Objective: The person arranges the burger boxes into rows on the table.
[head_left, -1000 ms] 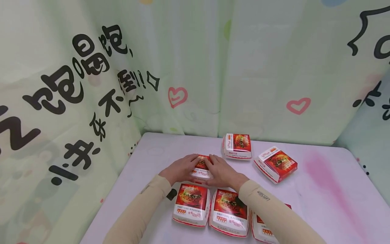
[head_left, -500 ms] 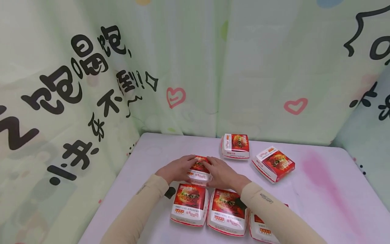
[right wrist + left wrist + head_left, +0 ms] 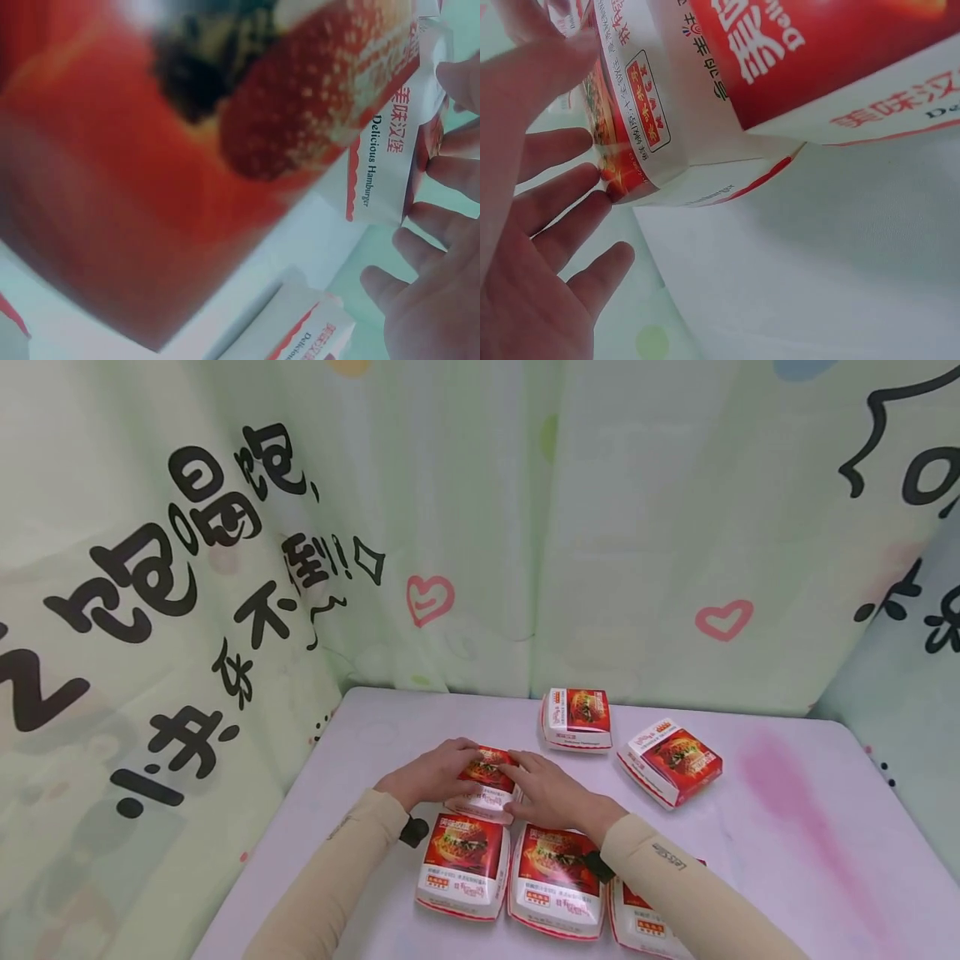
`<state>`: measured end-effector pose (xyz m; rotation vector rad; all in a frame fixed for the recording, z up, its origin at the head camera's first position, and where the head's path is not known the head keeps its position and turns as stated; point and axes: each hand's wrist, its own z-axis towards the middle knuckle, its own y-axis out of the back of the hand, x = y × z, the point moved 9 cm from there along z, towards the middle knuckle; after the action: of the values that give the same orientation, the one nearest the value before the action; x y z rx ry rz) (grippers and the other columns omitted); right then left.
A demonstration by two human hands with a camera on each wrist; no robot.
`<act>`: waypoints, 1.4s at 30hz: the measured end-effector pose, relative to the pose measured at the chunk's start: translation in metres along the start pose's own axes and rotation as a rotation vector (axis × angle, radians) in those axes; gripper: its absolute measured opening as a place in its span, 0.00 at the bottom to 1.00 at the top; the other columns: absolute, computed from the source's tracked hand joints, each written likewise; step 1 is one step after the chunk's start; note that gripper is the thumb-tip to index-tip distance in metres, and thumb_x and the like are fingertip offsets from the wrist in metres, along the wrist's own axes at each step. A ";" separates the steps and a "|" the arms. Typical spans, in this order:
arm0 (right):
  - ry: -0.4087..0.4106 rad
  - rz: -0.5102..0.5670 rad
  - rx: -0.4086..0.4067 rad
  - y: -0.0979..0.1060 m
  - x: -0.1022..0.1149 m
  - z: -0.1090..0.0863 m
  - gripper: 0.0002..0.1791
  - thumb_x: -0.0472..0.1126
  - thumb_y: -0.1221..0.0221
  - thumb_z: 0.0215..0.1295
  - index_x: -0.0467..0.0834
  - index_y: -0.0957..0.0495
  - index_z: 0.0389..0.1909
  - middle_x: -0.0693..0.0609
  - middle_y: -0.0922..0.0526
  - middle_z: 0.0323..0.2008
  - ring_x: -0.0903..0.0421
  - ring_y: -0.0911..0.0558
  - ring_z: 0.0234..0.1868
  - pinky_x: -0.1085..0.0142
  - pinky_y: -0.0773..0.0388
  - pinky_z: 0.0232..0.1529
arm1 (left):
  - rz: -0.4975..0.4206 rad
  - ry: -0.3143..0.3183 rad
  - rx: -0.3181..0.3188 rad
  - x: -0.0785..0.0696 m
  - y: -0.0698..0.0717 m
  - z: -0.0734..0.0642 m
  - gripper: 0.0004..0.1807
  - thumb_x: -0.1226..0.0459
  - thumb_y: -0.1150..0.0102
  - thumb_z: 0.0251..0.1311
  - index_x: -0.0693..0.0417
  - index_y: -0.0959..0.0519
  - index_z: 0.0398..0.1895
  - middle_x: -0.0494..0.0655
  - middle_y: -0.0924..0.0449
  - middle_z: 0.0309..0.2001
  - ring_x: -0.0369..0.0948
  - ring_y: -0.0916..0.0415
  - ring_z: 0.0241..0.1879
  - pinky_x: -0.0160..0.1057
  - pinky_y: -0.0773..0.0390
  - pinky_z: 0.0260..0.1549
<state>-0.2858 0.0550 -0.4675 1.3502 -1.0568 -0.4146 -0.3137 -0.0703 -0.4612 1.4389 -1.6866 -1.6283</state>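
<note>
A red-and-white hamburger box (image 3: 491, 770) lies on the table with one hand at each side of it. My left hand (image 3: 429, 773) has its fingers lightly bent along the left edge; in the left wrist view its fingertips meet the printed lid (image 3: 641, 97), thumb above. My right hand (image 3: 553, 791) stretches its fingers over the right edge; the right wrist view has the fingertips at the rim by the "Delicious Hamburger" side (image 3: 382, 154). Just in front lie two matching boxes, the left one (image 3: 462, 860) close to the touched box's front edge and a middle one (image 3: 555, 881).
A third front box (image 3: 647, 928) is partly hidden under the right sleeve (image 3: 675, 877). Two more boxes lie farther back, one (image 3: 577, 720) near the back edge and one turned askew (image 3: 670, 762). A printed curtain (image 3: 622, 552) hangs behind the table (image 3: 787, 860).
The box between the hands has slid slightly towards the front left box. The hands have spread a little, so more of its lid shows. The view has drifted slightly.
</note>
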 end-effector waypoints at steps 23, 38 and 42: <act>-0.141 0.106 -0.082 0.013 -0.036 -0.026 0.37 0.50 0.36 0.65 0.45 0.36 0.72 0.43 0.42 0.76 0.41 0.41 0.76 0.42 0.37 0.71 | 0.042 -0.006 -0.086 -0.015 0.005 0.008 0.30 0.53 0.41 0.68 0.47 0.33 0.71 0.48 0.37 0.72 0.47 0.38 0.71 0.48 0.29 0.67; -0.238 0.101 -0.167 0.031 -0.070 -0.050 0.40 0.52 0.34 0.62 0.45 0.37 0.73 0.41 0.40 0.74 0.39 0.40 0.74 0.40 0.32 0.67 | 0.169 -0.129 -0.136 -0.067 0.001 0.033 0.34 0.53 0.42 0.69 0.48 0.39 0.75 0.48 0.37 0.73 0.45 0.39 0.73 0.43 0.32 0.69; -0.243 0.059 -0.195 0.039 -0.077 -0.053 0.40 0.52 0.35 0.62 0.41 0.37 0.72 0.38 0.38 0.72 0.36 0.38 0.73 0.37 0.34 0.67 | 0.213 -0.171 -0.141 -0.082 0.000 0.039 0.35 0.52 0.43 0.69 0.50 0.41 0.76 0.49 0.37 0.73 0.45 0.40 0.73 0.42 0.34 0.71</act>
<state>-0.2946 0.1556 -0.4535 1.1119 -1.2187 -0.6329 -0.3134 0.0185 -0.4414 1.0408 -1.7113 -1.7510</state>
